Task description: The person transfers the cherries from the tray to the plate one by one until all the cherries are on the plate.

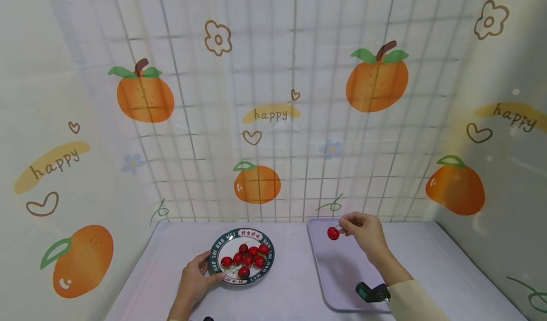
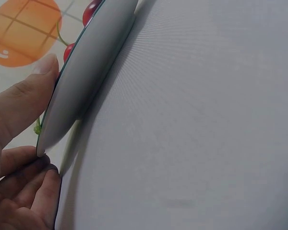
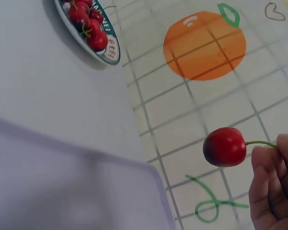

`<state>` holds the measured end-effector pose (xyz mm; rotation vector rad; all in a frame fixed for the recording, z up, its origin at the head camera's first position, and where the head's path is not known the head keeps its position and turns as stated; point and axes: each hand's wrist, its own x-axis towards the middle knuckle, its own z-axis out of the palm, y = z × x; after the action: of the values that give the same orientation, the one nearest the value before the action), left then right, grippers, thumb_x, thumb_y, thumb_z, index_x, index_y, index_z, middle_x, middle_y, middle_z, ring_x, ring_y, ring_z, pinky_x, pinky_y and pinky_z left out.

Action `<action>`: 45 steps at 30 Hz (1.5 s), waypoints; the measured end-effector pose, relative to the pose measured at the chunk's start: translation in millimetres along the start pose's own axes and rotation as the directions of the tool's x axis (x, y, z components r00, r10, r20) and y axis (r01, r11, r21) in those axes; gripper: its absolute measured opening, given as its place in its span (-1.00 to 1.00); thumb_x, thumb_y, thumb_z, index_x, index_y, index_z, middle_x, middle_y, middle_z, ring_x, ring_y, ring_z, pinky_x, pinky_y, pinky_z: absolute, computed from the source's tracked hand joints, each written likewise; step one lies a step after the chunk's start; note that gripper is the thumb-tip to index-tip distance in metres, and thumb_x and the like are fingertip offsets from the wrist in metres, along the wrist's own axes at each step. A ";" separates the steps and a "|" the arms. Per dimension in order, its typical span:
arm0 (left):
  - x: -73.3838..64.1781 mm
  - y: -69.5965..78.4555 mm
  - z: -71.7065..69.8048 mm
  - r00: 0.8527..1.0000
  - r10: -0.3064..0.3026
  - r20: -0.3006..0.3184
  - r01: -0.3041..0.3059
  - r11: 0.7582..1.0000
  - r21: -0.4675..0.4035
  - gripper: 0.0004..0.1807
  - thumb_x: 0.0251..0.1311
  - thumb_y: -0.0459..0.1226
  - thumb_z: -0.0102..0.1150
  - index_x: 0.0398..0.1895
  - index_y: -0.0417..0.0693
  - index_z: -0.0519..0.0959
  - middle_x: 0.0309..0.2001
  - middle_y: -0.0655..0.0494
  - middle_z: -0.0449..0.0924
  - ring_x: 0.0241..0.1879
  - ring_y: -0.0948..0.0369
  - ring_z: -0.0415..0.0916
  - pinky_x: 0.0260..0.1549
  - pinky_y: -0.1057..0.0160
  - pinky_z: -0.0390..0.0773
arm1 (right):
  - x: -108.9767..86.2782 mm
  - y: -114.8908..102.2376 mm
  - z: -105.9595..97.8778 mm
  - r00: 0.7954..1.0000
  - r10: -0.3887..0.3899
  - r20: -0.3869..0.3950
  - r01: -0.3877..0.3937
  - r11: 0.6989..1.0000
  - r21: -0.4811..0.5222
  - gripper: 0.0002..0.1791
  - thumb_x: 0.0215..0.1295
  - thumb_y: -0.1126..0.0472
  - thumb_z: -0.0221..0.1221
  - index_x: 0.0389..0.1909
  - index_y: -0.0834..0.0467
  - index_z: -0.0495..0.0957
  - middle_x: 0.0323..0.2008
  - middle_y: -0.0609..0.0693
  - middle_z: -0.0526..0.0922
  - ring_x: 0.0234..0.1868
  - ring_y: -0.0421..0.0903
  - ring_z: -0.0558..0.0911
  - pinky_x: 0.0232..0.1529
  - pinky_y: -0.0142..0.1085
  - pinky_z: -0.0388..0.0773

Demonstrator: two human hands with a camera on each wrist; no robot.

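My right hand pinches a red cherry by its thin green stem, above the far end of a pale lilac tray. In the right wrist view the cherry hangs sideways from the fingertips. My left hand grips the left edge of a round plate with a dark green lettered rim. Its thumb lies over the rim and the other fingers are at the outer edge, as the left wrist view shows. Several red cherries with stems lie on the plate.
A white table carries both the plate and the tray, with the tray to the right. Behind it hangs a curtain printed with oranges and a grid. A black device is worn at the right wrist.
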<state>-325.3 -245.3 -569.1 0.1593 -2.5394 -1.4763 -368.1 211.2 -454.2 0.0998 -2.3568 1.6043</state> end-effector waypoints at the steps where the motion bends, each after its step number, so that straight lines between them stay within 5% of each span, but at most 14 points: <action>1: 0.4 -0.9 0.4 1.000 0.001 -0.001 -0.001 1.000 -0.001 0.04 -0.15 -0.17 0.76 0.39 -0.44 0.43 0.39 -0.42 0.44 0.40 -0.26 0.42 0.34 -0.02 0.54 | 0.3 -1.6 2.4 1.000 0.000 0.003 0.000 1.000 0.010 -0.76 0.45 0.28 0.33 -0.09 0.42 0.68 -0.25 0.25 0.76 -0.34 -0.07 0.76 -0.28 -0.46 0.76; 12: 2.7 0.1 0.9 1.000 -0.008 -0.007 0.008 1.000 -0.004 0.04 -0.16 -0.18 0.76 0.40 -0.43 0.43 0.39 -0.41 0.44 0.40 -0.26 0.42 0.34 -0.03 0.52 | 4.5 -20.8 38.1 0.999 -0.006 0.038 0.001 0.990 0.144 -0.79 0.41 0.35 0.34 -0.12 0.47 0.67 -0.29 0.20 0.75 -0.39 -0.10 0.75 -0.31 -0.43 0.76; 45: 1.6 -0.6 -0.3 1.000 -0.027 0.002 0.027 1.000 -0.006 0.08 -0.20 -0.14 0.77 0.41 -0.41 0.42 0.42 -0.41 0.40 0.41 -0.28 0.39 0.36 -0.04 0.52 | -6.6 -56.5 155.4 0.988 -0.024 0.152 -0.013 0.972 0.235 -0.90 0.42 0.31 0.35 -0.22 0.29 0.74 -0.35 0.08 0.75 -0.36 0.00 0.76 -0.26 -0.34 0.81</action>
<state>-326.8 -246.1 -569.3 0.1930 -2.5439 -1.4939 -380.0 46.2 -457.9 0.2894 -2.2608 1.9321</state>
